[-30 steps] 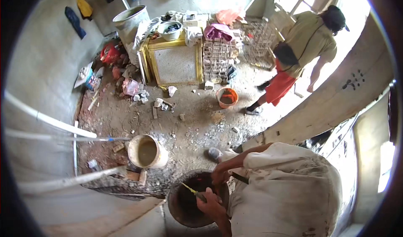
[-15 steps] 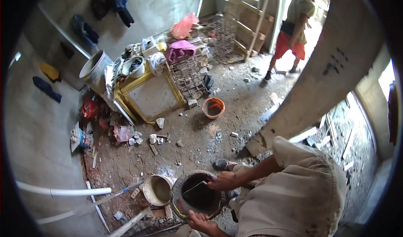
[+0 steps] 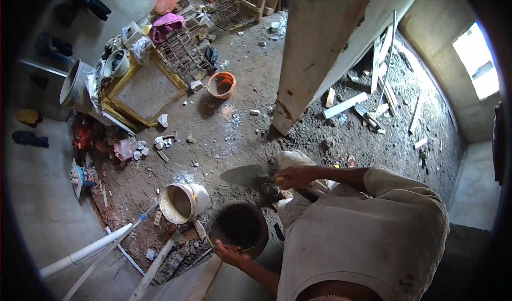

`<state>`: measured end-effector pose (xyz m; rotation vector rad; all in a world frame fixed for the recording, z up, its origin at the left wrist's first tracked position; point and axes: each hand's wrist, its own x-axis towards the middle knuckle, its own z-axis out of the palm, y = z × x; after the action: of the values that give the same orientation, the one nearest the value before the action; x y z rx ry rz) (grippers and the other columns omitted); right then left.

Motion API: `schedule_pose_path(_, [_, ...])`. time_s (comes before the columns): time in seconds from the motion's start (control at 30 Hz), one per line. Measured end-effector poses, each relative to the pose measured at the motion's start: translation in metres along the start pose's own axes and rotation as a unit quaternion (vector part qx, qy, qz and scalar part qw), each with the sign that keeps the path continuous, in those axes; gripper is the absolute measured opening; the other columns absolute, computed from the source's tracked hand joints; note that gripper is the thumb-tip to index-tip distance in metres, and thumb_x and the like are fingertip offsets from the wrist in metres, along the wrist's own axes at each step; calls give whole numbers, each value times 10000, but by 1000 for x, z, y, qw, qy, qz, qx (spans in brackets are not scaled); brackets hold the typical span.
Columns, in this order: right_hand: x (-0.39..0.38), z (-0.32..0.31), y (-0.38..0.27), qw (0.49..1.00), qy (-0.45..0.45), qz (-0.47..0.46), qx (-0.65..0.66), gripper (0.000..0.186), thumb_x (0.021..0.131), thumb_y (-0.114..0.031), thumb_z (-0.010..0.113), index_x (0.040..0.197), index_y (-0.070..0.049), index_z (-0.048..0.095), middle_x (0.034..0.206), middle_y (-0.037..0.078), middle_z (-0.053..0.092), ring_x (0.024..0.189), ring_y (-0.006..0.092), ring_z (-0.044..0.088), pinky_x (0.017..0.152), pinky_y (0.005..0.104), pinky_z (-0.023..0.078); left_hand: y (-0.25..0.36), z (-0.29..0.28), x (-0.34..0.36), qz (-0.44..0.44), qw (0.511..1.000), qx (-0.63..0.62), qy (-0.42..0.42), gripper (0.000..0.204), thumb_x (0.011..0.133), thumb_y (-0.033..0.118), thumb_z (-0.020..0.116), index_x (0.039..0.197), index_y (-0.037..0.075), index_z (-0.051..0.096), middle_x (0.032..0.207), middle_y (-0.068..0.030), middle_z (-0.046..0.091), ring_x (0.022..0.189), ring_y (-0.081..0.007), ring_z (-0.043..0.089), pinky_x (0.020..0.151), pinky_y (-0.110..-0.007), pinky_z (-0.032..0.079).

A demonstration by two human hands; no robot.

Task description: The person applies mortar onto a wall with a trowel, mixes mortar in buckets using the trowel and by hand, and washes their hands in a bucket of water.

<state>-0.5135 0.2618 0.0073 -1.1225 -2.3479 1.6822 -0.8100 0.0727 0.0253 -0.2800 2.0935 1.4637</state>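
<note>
My right hand is closed round the handle of a trowel with a broad pointed blade. The trowel blade is held flat over the floor, apart from and beyond the dark bucket. That round dark bucket is close in front of me, its inside too dark to make out. At its near rim, my left hand grips the edge. Just left of it stands a whitish bucket with grey, smooth-looking contents, tilted toward me in the view.
An orange bucket stands farther off on the rubble-strewn floor. A yellow-framed mesh screen leans by piled goods at the far left. Poles rise at the near left. A wall end juts out ahead, with boards beyond.
My right hand has lifted the trowel out of the dark bucket and away from me, over the floor. My left hand stays on the rim. The view has swung right; the person at the doorway is out of view.
</note>
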Motion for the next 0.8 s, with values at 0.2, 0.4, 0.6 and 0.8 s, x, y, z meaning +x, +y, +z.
schedule_pose_path(0.2, [-80,7,235,963,101,159,-194,309,789,-307,559,925,-40,633,944,153,640,901,355,609,765,426,493,-108,-35,-4,-44,998,15,43,318,823,358,618,930,67,548,718,-3,483,571,-123,435,443,-260,336])
schedule_pose_path(0.4, [-233,0,340,846,229,469,-111,261,804,-253,534,850,-37,672,835,206,642,815,366,637,702,473,505,-196,-71,-60,159,967,185,77,476,782,345,671,1107,26,533,772,-42,544,598,-161,486,456,-281,369])
schedule_pose_path(0.6, [-342,-32,389,862,165,480,19,337,826,-311,499,988,-35,604,1030,244,613,973,404,588,796,482,474,-242,-78,-106,348,870,340,79,607,732,368,729,1173,30,485,732,-52,498,535,-192,454,459,-315,380])
schedule_pose_path(0.8, [-419,-53,427,862,214,459,12,282,843,-303,515,916,-38,578,984,201,579,916,395,562,761,478,444,-263,-46,-175,328,870,354,98,638,723,376,715,1209,51,462,733,-81,502,626,-214,505,541,-356,464])
